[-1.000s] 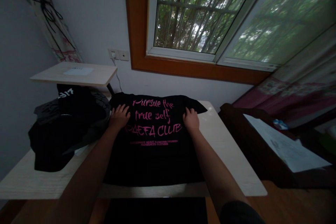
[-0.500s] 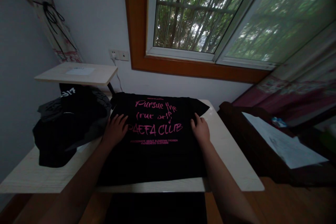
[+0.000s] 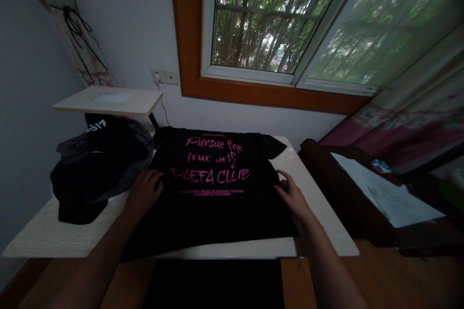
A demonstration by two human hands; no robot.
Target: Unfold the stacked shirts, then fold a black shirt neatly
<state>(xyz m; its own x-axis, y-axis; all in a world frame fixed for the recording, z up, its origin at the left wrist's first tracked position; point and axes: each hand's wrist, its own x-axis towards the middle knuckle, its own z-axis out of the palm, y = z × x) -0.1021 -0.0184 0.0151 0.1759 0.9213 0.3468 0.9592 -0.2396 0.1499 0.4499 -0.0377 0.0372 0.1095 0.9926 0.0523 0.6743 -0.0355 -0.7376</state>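
A black T-shirt [image 3: 213, 215] with pink lettering lies spread flat on the pale wooden table [image 3: 326, 231], its sleeves toward the wall. At its left side edge is my left hand [image 3: 145, 190], fingers curled over the cloth. My right hand [image 3: 293, 198] grips the opposite side edge between thumb and fingers, with the index finger reaching forward. The fabric is stretched fairly smooth between both hands. Its near hem lies close to the table's front edge, and the lower left corner reaches that edge.
Dark clothes [image 3: 83, 188] are heaped to the left, partly under a small raised shelf [image 3: 134, 101] with a paper on it. A socket with a plug [image 3: 157, 76] is on the wall below the window's left side. Right of the table, a white sheet [image 3: 384, 193] lies on dark brown furniture.
Both hands have slid from the shirt's front out to its side edges and nearer to me. The lower part of the shirt has spread wider to both sides.
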